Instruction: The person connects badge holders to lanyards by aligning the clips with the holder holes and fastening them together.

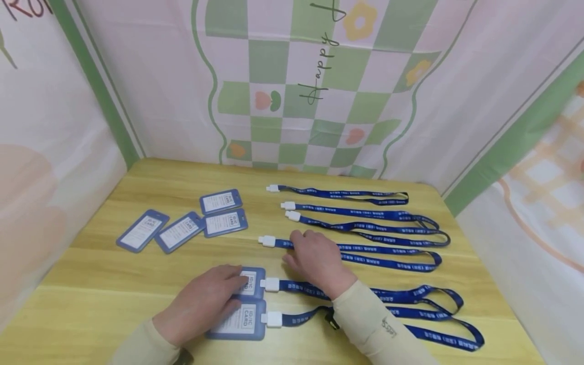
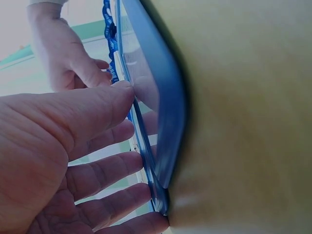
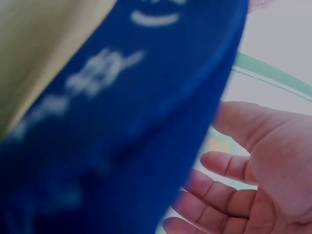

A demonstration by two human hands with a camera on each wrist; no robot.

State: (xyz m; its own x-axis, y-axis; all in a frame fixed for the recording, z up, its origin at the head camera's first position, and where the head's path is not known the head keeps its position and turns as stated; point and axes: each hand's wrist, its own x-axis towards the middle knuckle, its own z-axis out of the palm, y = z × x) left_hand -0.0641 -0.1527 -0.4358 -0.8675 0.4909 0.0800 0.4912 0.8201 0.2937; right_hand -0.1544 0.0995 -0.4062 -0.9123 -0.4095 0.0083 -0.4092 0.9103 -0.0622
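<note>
My left hand (image 1: 201,304) rests with extended fingers on two blue ID card holders, an upper one (image 1: 258,276) and a lower one (image 1: 246,332). White clips (image 1: 274,319) join both holders to blue lanyards. In the left wrist view, thumb and fingers touch the edges of the card holders (image 2: 170,97). My right hand (image 1: 319,261) is over a blue lanyard (image 1: 388,262) with a bare white clip (image 1: 267,241). Seen from the right wrist, its fingers (image 3: 214,195) are loosely bent and apart from the thumb; a blurred lanyard strap (image 3: 122,122) partly covers that view.
Several loose blue card holders (image 1: 180,231) lie at the table's left, two of them overlapping. Beyond the right hand, three more blue lanyards (image 1: 356,210) stretch rightward, clips facing left. Printed curtains (image 1: 319,66) surround the wooden table (image 1: 105,289) at the back and sides.
</note>
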